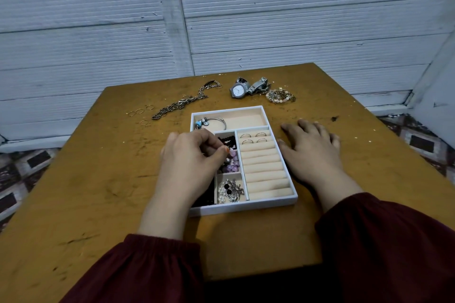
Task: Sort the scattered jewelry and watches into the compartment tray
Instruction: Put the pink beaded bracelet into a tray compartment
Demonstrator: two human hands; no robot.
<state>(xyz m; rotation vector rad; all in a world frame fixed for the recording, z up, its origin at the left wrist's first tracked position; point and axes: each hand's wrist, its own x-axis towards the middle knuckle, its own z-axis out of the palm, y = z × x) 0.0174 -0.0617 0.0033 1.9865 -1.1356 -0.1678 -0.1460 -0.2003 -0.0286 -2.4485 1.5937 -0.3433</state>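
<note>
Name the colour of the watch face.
The watch face is white, seen in the head view.

left hand (189,156) curled over beads (233,163) in tray (246,206), right hand (312,147) flat on table (98,179) beside it

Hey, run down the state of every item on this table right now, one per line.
Tray, partly filled, on the table.
Left hand, fingers curled over the purple beads; grip unclear.
Right hand, flat on the table, right of the tray.
Watches, unsorted, behind the tray.
Chain necklace, unsorted, on the table.
Loose rings, unsorted, far left.
Slotted rings, four in the ring rolls.
Bangle, in the top compartment.
</note>
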